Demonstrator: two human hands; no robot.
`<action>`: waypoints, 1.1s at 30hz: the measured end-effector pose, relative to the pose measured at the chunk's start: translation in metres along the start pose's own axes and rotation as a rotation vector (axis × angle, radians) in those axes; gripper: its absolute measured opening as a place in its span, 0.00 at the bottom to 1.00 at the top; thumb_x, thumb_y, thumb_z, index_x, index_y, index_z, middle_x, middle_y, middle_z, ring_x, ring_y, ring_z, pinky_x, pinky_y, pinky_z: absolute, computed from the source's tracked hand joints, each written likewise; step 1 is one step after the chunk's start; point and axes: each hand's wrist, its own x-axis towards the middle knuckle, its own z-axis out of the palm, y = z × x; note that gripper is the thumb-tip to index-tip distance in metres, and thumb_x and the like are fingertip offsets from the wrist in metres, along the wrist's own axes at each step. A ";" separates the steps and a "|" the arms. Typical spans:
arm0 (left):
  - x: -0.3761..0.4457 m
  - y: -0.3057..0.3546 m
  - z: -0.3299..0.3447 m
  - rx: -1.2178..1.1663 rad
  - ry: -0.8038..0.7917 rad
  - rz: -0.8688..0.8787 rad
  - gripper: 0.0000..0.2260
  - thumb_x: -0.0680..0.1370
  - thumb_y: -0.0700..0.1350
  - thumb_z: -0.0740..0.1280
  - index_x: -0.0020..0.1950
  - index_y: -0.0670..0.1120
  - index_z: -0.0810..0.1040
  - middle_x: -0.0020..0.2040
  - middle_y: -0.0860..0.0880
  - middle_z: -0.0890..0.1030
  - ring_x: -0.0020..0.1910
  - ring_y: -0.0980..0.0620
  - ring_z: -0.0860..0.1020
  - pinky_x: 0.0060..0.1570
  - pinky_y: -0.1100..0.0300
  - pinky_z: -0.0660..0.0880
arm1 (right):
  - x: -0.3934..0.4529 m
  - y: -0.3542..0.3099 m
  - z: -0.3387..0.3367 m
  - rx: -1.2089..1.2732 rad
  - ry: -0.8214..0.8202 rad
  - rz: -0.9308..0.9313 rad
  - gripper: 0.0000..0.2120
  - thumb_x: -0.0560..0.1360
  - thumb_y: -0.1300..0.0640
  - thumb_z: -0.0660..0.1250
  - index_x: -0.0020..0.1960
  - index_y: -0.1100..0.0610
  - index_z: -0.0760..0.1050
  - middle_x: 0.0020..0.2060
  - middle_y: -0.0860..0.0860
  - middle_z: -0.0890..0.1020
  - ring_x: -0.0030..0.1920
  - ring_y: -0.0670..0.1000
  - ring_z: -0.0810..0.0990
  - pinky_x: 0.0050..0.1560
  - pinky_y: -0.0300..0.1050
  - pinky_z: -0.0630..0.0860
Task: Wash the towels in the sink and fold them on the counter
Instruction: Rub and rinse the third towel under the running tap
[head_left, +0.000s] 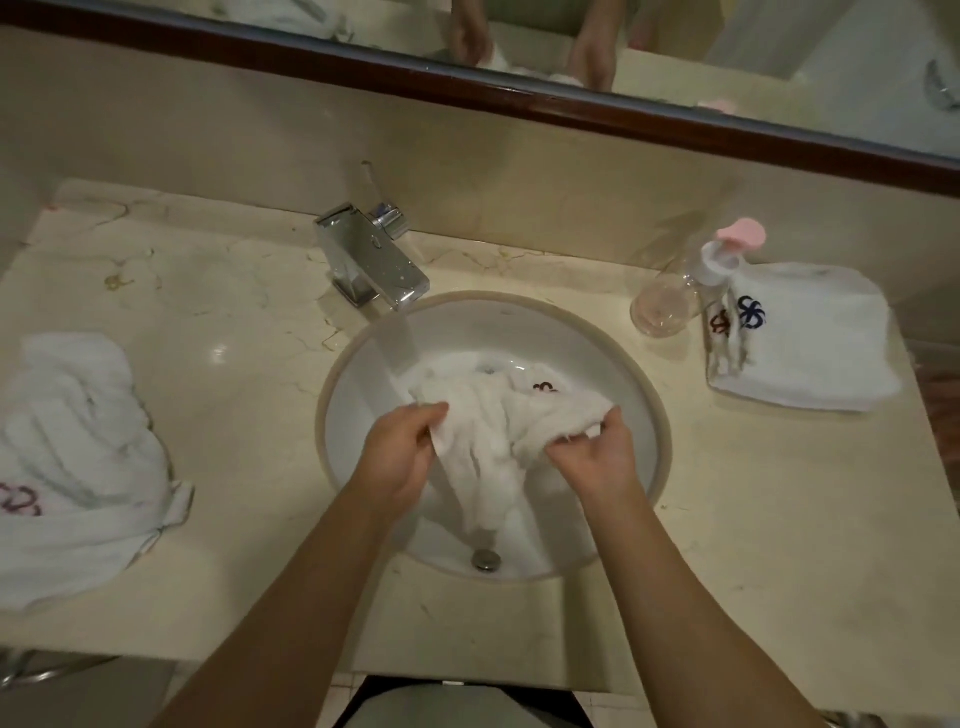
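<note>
A wet white towel (493, 431) with a dark red emblem hangs bunched over the round white sink (358, 384). My left hand (400, 452) grips its left side and my right hand (597, 457) grips its right side, both fists closed in the cloth. Water runs from the chrome faucet (371, 262) down onto the towel. A crumpled white towel (78, 457) with a red emblem lies on the counter at the left. Folded white towels (805, 338) with blue and red emblems are stacked on the counter at the right.
A clear pump bottle (675, 301) with a pink top lies beside the folded stack. The beige marble counter (234, 312) surrounds the sink. The drain plug (485, 560) sits at the basin's near side. A mirror with a dark frame (519, 98) runs along the back wall.
</note>
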 end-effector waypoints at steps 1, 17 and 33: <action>0.004 -0.008 -0.006 0.090 0.058 -0.081 0.16 0.75 0.33 0.69 0.60 0.25 0.74 0.58 0.32 0.79 0.54 0.40 0.81 0.55 0.53 0.80 | -0.005 0.001 -0.010 -0.089 0.033 0.019 0.27 0.80 0.41 0.63 0.63 0.65 0.75 0.52 0.64 0.83 0.57 0.63 0.81 0.62 0.57 0.76; -0.018 -0.005 -0.027 0.160 -0.161 -0.213 0.16 0.78 0.38 0.60 0.64 0.34 0.77 0.60 0.37 0.81 0.58 0.40 0.81 0.61 0.47 0.75 | -0.014 0.003 -0.067 -0.272 -0.183 0.106 0.20 0.77 0.53 0.65 0.66 0.61 0.75 0.54 0.57 0.85 0.43 0.52 0.86 0.31 0.38 0.80; -0.018 -0.006 -0.028 0.364 0.073 -0.017 0.24 0.77 0.62 0.63 0.67 0.49 0.76 0.61 0.47 0.82 0.59 0.44 0.81 0.64 0.41 0.73 | -0.047 0.023 -0.062 -0.440 -0.136 -0.094 0.21 0.80 0.54 0.63 0.68 0.66 0.75 0.62 0.62 0.81 0.62 0.60 0.80 0.61 0.59 0.78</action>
